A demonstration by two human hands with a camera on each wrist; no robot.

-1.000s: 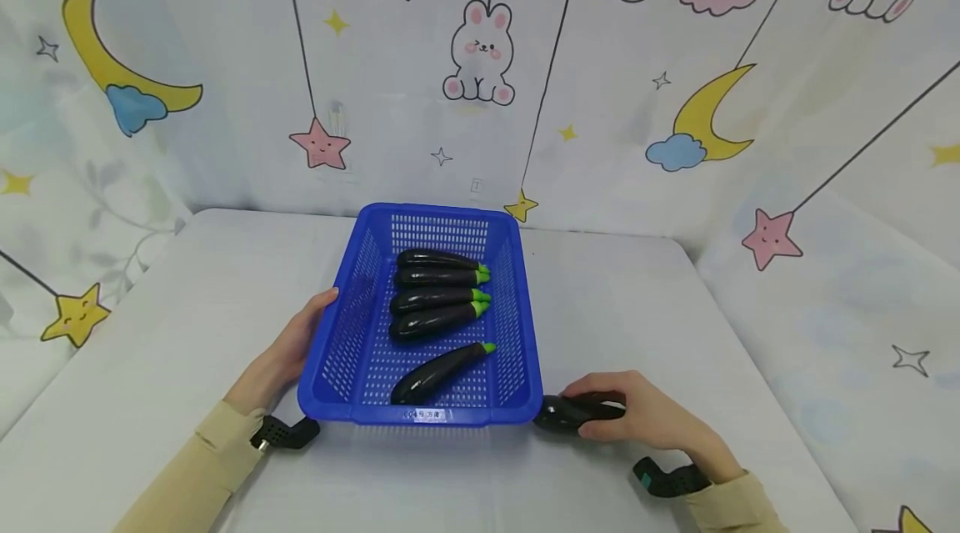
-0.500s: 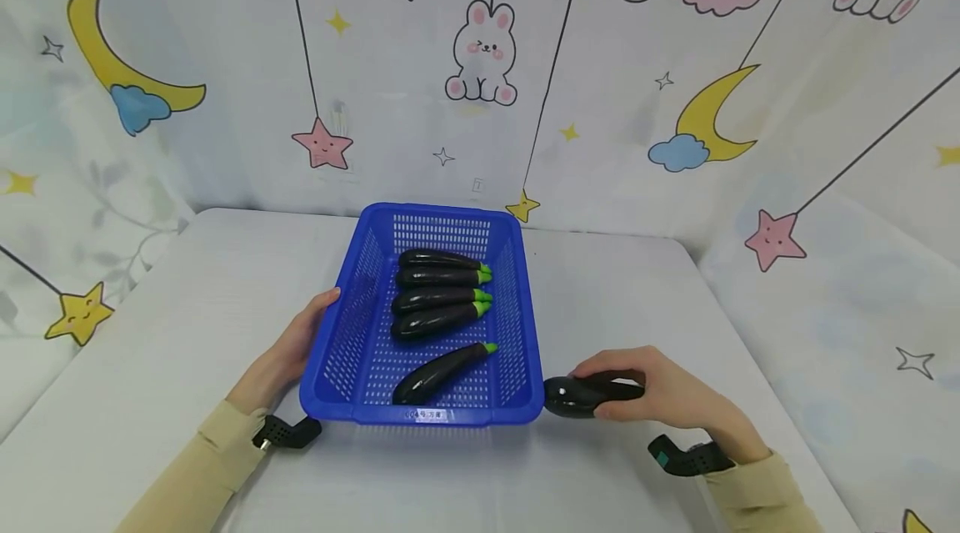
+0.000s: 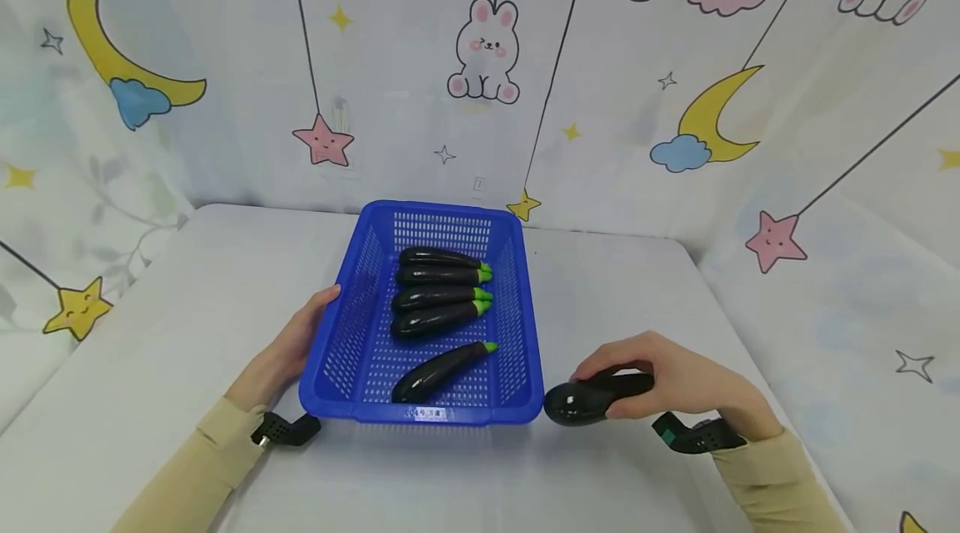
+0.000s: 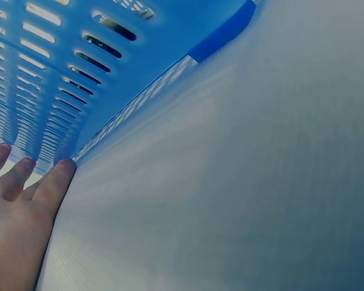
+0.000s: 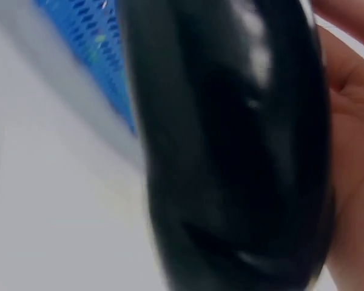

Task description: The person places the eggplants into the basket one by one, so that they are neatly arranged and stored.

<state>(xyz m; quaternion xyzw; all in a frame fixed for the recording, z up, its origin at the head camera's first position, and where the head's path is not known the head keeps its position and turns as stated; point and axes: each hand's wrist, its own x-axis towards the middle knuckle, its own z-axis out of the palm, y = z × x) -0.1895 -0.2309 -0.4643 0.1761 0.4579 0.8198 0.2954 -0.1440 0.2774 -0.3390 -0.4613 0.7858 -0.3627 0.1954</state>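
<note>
A blue plastic basket (image 3: 420, 414) stands mid-table with several dark, glossy eggplants (image 3: 438, 322) lying crosswise inside. One more eggplant (image 3: 438, 374) lies slanted nearer its front wall. My left hand (image 3: 288, 345) rests against the basket's left side, and the left wrist view shows its fingers (image 4: 60, 182) stretched out to the slotted wall. Beside the basket's front right corner, my right hand (image 3: 660, 374) grips an eggplant (image 3: 581, 402), fingers on the far side and thumb on the near side. That eggplant's stem end is hidden by the hand; its dark body fills much of the right wrist view.
The table (image 3: 622, 291) has a white cover. Behind it hangs a pale curtain (image 3: 397, 57) printed with moons, stars and rabbits. A small black device (image 3: 285, 430) sits at the left wrist, and another black device (image 3: 697, 434) at the right.
My right hand has moved rightward and away from me with the eggplant, out from beside the basket's corner. The left hand and the basket stay where they were.
</note>
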